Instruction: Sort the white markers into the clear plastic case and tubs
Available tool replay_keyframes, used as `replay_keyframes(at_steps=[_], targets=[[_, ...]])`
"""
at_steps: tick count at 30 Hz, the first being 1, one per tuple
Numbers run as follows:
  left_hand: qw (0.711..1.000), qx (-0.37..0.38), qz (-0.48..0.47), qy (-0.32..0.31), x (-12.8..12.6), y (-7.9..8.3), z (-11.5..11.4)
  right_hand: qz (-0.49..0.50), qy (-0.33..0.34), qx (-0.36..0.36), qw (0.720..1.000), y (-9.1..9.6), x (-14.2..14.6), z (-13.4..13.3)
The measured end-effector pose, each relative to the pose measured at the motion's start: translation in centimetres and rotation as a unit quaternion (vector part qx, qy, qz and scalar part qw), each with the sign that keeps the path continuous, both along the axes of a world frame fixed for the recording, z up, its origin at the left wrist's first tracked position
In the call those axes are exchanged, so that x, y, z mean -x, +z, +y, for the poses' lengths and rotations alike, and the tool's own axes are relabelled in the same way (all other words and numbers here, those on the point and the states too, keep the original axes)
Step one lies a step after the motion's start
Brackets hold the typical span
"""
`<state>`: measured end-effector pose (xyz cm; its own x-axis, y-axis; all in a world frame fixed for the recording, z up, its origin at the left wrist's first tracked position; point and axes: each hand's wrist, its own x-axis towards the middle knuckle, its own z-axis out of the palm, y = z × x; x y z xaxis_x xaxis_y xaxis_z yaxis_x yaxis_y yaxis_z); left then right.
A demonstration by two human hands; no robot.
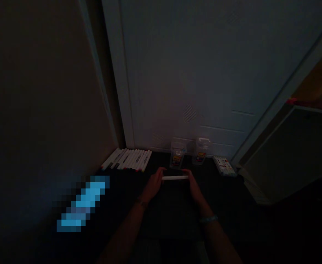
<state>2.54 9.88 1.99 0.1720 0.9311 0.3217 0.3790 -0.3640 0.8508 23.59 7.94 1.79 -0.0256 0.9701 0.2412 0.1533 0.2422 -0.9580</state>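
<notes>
Two bare forearms reach forward from the bottom edge and slant inward, the left with a dark band [142, 202] at the wrist, the right with one pale bluish band [208, 219]. One blurred, bright blue patch [84, 203] glows to the left of the arms. Ahead, the left hand [157, 180] and right hand [191, 179] are apart, fingers curled inward, each clasping one end of a single white marker [175, 178], held level across the gap above the dark table [174, 216]. Beyond, at the left, lies a row of white markers [130, 159] side by side, a dozen or more, too dim to count exactly. Past the hands stand two clear containers [178, 156], both with labels; one pack of pens [224, 166] lies right of them. Behind rises one pale panel [172, 73].
</notes>
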Motion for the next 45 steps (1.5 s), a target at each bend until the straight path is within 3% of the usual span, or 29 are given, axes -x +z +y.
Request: replay_keyframes(at_steps=[3, 10, 16, 27, 45], targets=[[0.999, 0.020, 0.009, -0.032, -0.4, -0.5, 0.2, -0.020, 0.009, 0.021, 1.000, -0.2, 0.1, 0.2], [0.998, 0.041, -0.035, -0.023, 0.0, 0.0, 0.3, 0.021, -0.039, 0.053, 0.998, -0.5, -0.4, 1.1], [0.990, 0.096, -0.102, -0.027, 0.2, 0.0, 0.8, 0.055, -0.014, 0.044, 0.997, -0.2, -0.4, 0.9], [0.985, 0.101, -0.140, -0.015, 0.5, 0.0, 1.0, 0.051, -0.021, 0.040, 0.998, -0.6, -0.4, 1.0], [0.986, 0.118, -0.119, 0.002, 0.4, 0.2, 0.9, 0.015, -0.018, 0.040, 0.999, 0.1, -0.2, 0.6]])
